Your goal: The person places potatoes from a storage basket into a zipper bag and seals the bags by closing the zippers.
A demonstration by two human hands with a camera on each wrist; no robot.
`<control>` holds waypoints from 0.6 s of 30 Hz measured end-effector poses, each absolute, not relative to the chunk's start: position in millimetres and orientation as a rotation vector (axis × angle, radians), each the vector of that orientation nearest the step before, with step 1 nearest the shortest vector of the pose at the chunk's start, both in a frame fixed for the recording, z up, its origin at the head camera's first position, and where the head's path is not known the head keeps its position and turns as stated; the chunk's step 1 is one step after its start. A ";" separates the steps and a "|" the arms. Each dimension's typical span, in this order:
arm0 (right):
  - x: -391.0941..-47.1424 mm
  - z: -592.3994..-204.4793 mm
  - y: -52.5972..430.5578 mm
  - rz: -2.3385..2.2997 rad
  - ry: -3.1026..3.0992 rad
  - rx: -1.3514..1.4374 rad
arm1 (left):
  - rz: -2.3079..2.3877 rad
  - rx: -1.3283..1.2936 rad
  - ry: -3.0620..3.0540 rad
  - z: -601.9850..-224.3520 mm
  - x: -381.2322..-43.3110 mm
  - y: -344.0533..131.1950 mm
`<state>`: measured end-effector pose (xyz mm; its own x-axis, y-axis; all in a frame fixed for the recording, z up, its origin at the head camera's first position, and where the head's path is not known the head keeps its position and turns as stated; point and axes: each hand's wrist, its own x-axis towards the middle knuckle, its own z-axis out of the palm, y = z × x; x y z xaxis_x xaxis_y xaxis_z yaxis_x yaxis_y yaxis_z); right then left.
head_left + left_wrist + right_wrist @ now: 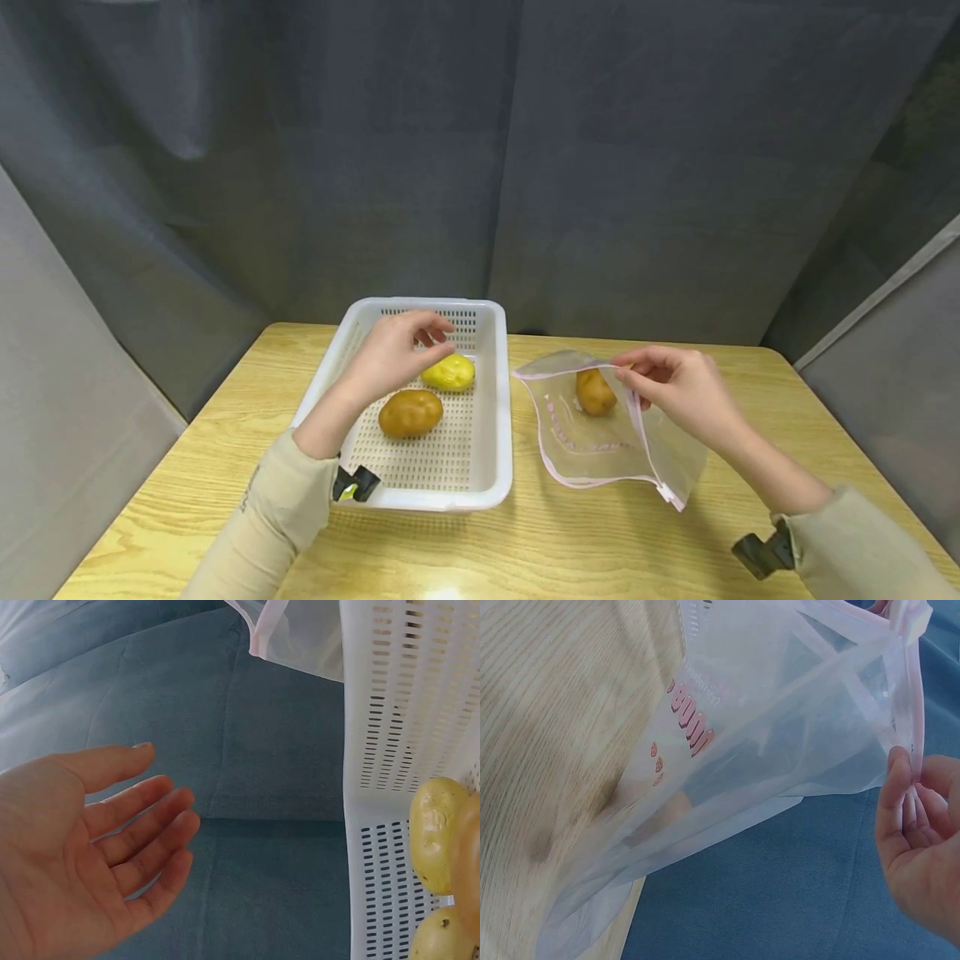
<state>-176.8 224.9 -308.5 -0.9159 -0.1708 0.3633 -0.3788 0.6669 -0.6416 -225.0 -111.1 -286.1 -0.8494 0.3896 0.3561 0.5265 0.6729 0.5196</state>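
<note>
My left hand (pixel 397 354) hangs over the white basket (pixel 498 417), fingers loosely bent and holding nothing. Below it a brown potato (pixel 410 413) and a shiny yellow potato (pixel 453 373) lie in the basket; the left wrist view shows another yellow potato (pixel 442 936) there. To the right, my right hand (pixel 678 387) pinches the pink-edged rim of a clear zip bag (pixel 592 462) between thumb and fingers. Its mouth stands open, with a white slider (pixel 666 493) at the near corner. Inside the bag is a brown potato (pixel 596 392), blurred through the plastic in the right wrist view.
Basket and bag are side by side on a light wooden table (pixel 420 558). Dark curtains (pixel 637 167) hang behind the table, and grey panels (pixel 60 375) stand at both sides. The basket's raised walls surround the potatoes.
</note>
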 end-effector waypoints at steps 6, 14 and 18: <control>-176.8 -308.9 225.0 1.095 -2.609 0.442 | -0.916 -0.718 -2.692 -288.4 -227.9 -114.6; -177.1 -309.7 224.4 1.083 -2.609 0.437 | -0.892 -0.691 -2.724 -291.3 -234.5 -118.7; -177.1 -310.2 224.4 1.088 -2.605 0.442 | -0.889 -0.682 -2.744 -293.2 -238.3 -120.9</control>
